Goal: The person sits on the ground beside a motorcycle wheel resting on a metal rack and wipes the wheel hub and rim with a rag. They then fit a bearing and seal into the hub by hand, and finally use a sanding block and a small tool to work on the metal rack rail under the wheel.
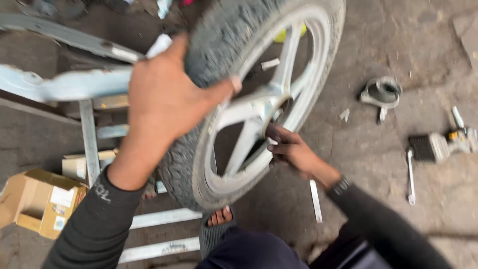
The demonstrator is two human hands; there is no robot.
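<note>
The wheel (249, 104), tyre on and silver spokes showing, is held upright off the concrete floor (378, 189), just beside a pale metal frame (74, 84). The tyre's top is wrapped by the left hand (164, 94), grip closed over the tread. The hub is touched by the right hand (291, 149), fingers curled at the centre, though whether anything is actually pinched there can't be told. Honestly, only one hand is carrying it, so a slip could drop the wheel onto the bare toes (220, 216) below. A spanner (411, 177) and a cardboard box (40, 201) are lying well apart.
</note>
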